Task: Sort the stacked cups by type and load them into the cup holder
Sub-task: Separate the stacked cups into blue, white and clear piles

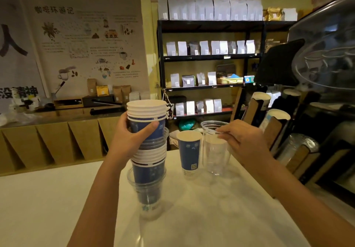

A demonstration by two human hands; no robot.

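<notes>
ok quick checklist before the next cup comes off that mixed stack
1. Left hand grips the mixed stack near its top: ok.
2. Stack base rests on the white table: ok.
3. Right hand is free for the next cup: not ok, it pinches the rim of the clear plastic cup.
4. Clear plastic cup is set down on the table: cannot tell.
5. Sorted blue paper cup stands upright, apart from the stack: ok.
6. Free slot in the cup holder: cannot tell.
</notes>
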